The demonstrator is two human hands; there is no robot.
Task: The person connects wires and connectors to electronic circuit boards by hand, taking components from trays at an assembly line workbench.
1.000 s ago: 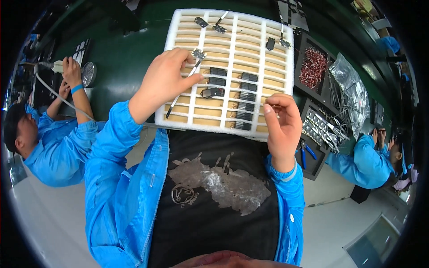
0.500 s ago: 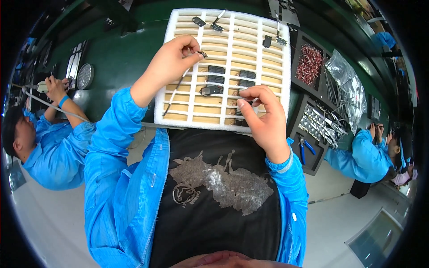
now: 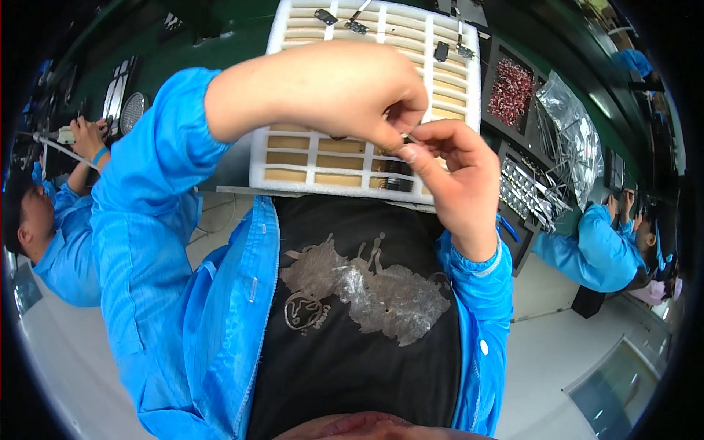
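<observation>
Because the small part [image 3: 405, 137] is slight, a gentle, steady hold seems wise: the right hand [image 3: 462, 172] pinches it between thumb and finger above the foam tray [image 3: 258, 166]; whether the left hand [image 3: 372, 88] grips too, I cannot tell. Black blocks [image 3: 398, 182] lie at six o'clock, red bits [image 3: 511, 92] at two; the left forearm [image 3: 271, 95] hides tray toward ten.

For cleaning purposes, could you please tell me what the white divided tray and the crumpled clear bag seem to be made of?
The white divided tray looks like matte plastic foam, judging by its soft, chunky edges; its dull tan slot floors may be cardboard. The crumpled clear bag is probably thin, glossy plastic film, given its creases and highlights.
</observation>
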